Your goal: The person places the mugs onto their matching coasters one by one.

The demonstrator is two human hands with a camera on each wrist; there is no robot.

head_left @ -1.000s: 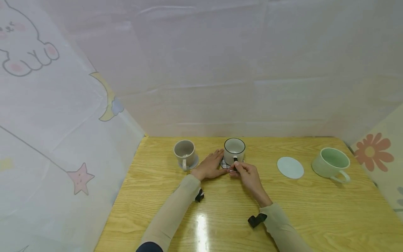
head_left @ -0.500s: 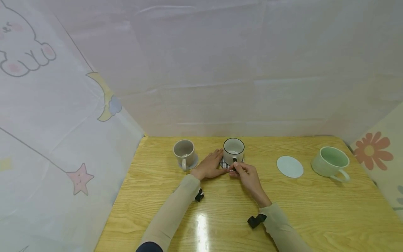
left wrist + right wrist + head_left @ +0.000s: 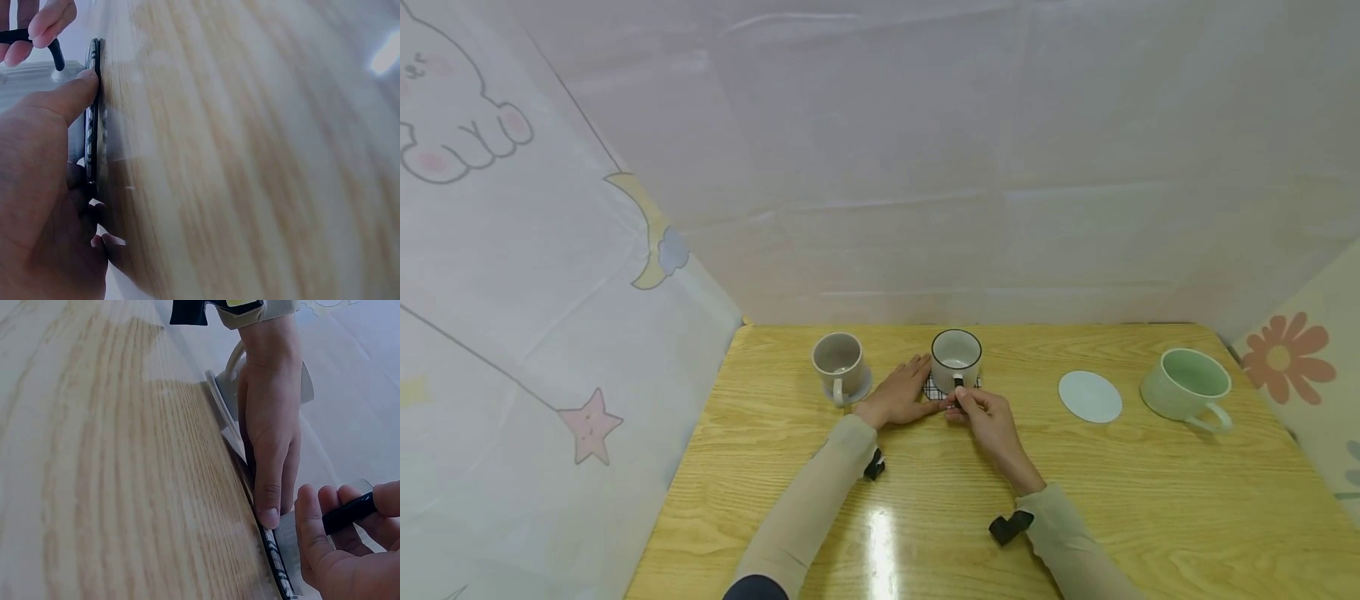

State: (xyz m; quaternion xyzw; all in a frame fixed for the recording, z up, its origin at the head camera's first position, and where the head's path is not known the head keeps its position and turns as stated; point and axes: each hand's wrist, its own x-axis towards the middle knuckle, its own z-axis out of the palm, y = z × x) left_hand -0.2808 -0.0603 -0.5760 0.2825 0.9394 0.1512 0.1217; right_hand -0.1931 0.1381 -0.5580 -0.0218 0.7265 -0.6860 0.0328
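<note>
A white mug (image 3: 957,350) with a black rim stands upright on a checked coaster (image 3: 932,391) near the table's back edge. My right hand (image 3: 995,421) pinches the mug's black handle (image 3: 347,514) between thumb and fingers. Beside the mug's left side, my left hand (image 3: 897,397) lies with its fingers extended, and its thumb touches the coaster's edge (image 3: 92,125). The right wrist view shows that thumb on the patterned edge as well. The hands hide part of the coaster, and the mug covers its middle.
To the left, a beige mug (image 3: 838,358) stands on a pale round coaster (image 3: 859,392), close to the left forearm. A white round coaster (image 3: 1090,397) lies right of the hands. Further right is a green mug (image 3: 1183,390). A fabric-like wall hanging (image 3: 880,208) rises behind the wooden table (image 3: 940,533).
</note>
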